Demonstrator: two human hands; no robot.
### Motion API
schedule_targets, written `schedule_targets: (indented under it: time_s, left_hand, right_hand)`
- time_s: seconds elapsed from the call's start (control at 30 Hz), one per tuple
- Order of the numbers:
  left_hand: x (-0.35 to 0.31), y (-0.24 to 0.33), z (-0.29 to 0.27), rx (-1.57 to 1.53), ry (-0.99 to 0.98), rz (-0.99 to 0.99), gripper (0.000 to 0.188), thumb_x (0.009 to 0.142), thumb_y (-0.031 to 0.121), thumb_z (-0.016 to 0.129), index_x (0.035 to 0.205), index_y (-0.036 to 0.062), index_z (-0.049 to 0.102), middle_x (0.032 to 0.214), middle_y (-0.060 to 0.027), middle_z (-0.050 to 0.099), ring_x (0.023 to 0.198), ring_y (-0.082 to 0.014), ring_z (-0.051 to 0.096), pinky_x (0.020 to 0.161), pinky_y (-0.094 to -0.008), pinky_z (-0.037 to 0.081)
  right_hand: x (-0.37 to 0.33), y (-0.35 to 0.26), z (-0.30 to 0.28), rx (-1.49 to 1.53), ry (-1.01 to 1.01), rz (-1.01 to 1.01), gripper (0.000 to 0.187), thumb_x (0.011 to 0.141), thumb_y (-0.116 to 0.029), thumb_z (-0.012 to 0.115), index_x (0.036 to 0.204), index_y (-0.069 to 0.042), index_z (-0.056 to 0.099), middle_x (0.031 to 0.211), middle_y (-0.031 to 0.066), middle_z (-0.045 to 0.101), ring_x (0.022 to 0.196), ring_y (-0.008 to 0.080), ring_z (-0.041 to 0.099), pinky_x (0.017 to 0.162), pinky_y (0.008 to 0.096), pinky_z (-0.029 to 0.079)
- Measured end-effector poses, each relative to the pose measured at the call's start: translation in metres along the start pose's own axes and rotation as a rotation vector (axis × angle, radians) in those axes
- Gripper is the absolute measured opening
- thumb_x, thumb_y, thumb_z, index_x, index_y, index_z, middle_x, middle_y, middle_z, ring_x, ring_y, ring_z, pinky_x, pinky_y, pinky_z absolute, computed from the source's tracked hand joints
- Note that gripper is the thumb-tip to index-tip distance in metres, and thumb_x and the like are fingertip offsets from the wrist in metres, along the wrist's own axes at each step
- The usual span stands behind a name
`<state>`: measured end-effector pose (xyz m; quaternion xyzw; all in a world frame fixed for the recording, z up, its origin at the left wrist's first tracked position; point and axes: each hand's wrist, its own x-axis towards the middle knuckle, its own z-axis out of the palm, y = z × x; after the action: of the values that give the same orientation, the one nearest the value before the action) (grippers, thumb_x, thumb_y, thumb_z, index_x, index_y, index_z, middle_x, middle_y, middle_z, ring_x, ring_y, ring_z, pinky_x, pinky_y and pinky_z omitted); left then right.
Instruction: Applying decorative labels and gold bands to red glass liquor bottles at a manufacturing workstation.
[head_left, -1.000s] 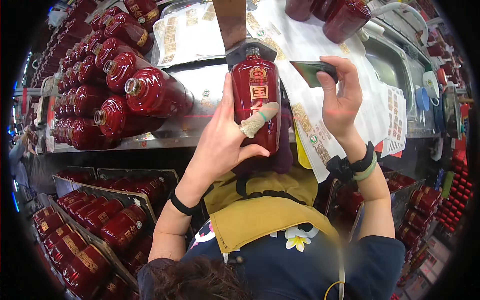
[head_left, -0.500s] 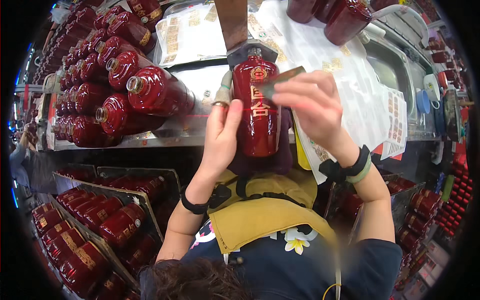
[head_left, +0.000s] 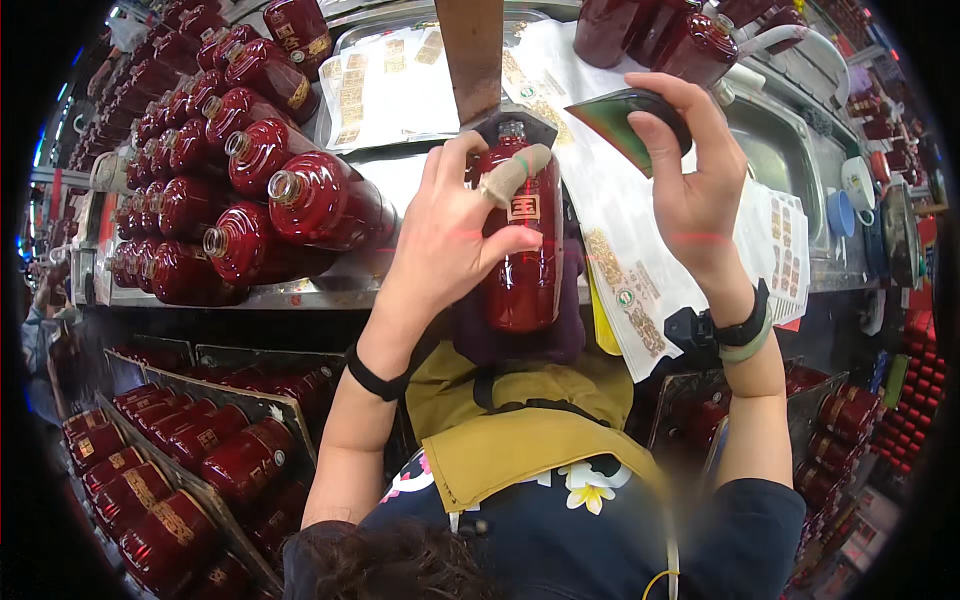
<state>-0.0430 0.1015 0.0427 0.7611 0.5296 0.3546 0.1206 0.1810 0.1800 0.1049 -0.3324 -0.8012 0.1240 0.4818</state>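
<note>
A glossy dark red bottle (head_left: pixel 522 290) with gold lettering lies in front of me, its clear glass neck pointing away against a dark metal stop (head_left: pixel 545 130). My left hand (head_left: pixel 435 245) reaches over it with fingers apart. Its index finger wears a beige cover (head_left: pixel 510 178) and lies across the lettering, hiding part of it; the thumb rests lower on the glass. To the right, raised off the bottle, my right hand (head_left: pixel 705 190) pinches a flat dark green scraper (head_left: pixel 612 122) between thumb and fingers.
Red bottles (head_left: pixel 325 200) are stacked at the left; more stand at the far right (head_left: pixel 700 45). White sheets with gold decals (head_left: pixel 625 290) cover the bench beside a metal sink (head_left: pixel 775 145). A brown upright post (head_left: pixel 470 60) rises behind the bottle. Crates of bottles (head_left: pixel 240 460) sit below.
My right hand has lifted the scraper off the bottle and moved right. My left hand has gone from the bottle's left side to lie across its front.
</note>
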Motion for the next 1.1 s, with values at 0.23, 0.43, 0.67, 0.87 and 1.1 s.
schedule_targets:
  time_s: [0.23,0.43,0.67,0.87,1.1]
  left_hand:
    - [-0.006,-0.010,0.004,-0.397,0.144,-0.201,0.079,0.103,0.062,0.032,0.136,-0.0045,0.060,0.118,-0.0215,0.066,0.108,-0.0344,0.063,0.096,-0.0383,0.047]
    - [-0.028,-0.002,0.007,-0.574,0.293,-0.488,0.119,0.086,0.089,-0.003,0.150,0.0035,0.048,0.138,-0.0161,0.060,0.122,-0.0262,0.058,0.107,-0.0408,0.041]
    - [-0.040,-0.006,0.012,-0.758,0.267,-0.608,0.123,0.082,0.092,-0.005,0.150,0.0045,0.048,0.139,-0.0173,0.059,0.124,-0.0279,0.058,0.109,-0.0425,0.041]
    - [-0.043,0.009,0.018,-0.839,0.230,-0.694,0.122,0.083,0.092,-0.003,0.155,0.0035,0.040,0.148,-0.0163,0.052,0.133,-0.0266,0.051,0.111,-0.0418,0.037]
    - [-0.043,0.012,0.026,-0.896,0.186,-0.693,0.118,0.086,0.091,0.001,0.158,0.0022,0.033,0.156,-0.0165,0.043,0.141,-0.0279,0.044,0.116,-0.0425,0.033]
  right_hand:
    - [-0.034,0.006,0.042,-0.216,-0.191,-0.569,0.025,0.072,-0.015,0.070,0.097,-0.019,0.072,0.100,-0.0017,0.067,0.085,0.0161,0.059,0.077,0.0331,0.049]
    - [-0.012,-0.007,0.068,-0.005,-0.402,-0.449,0.027,0.077,-0.019,0.074,0.103,-0.012,0.069,0.083,-0.0007,0.063,0.081,0.0209,0.059,0.076,0.0391,0.046]
    - [-0.047,0.021,0.054,-0.045,-0.214,-0.759,0.024,0.082,-0.020,0.068,0.106,-0.021,0.073,0.100,-0.0047,0.068,0.080,0.0174,0.059,0.077,0.0366,0.048]
    - [-0.030,0.017,0.061,0.067,-0.072,-0.231,0.021,0.083,-0.017,0.072,0.103,-0.012,0.070,0.095,0.0011,0.071,0.084,0.0224,0.062,0.080,0.0400,0.049]
    - [-0.068,-0.016,0.025,0.072,-0.338,-0.706,0.018,0.081,-0.020,0.073,0.099,-0.017,0.072,0.095,-0.0011,0.070,0.082,0.0176,0.063,0.080,0.0341,0.052]
